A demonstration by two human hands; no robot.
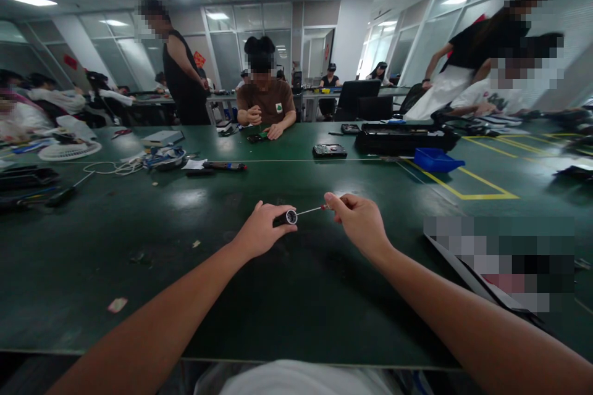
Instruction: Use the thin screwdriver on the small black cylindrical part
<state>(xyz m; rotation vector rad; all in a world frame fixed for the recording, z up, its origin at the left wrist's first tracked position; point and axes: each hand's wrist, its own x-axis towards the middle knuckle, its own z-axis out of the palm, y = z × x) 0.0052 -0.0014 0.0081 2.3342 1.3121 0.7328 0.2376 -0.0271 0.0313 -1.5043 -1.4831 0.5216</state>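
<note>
My left hand (265, 228) is closed around a short black cylinder (286, 218), whose round, silver-rimmed end faces right and toward me. Between the thumb and fingers of my right hand (356, 216) is the red handle of a thin screwdriver (311, 210). Its metal shaft points left and reaches the rim of the cylinder; whether the tip touches it or goes inside cannot be made out. Both hands are held above the green table (287, 296), a short distance apart.
A blue tray (434, 160) and a long black casing (403, 139) stand at the back right. An open device (329, 150) lies ahead. Tools (225, 166) and cables (162, 157) are farther left. A person (266, 99) works opposite. At right lies a partly blurred flat object (467, 271).
</note>
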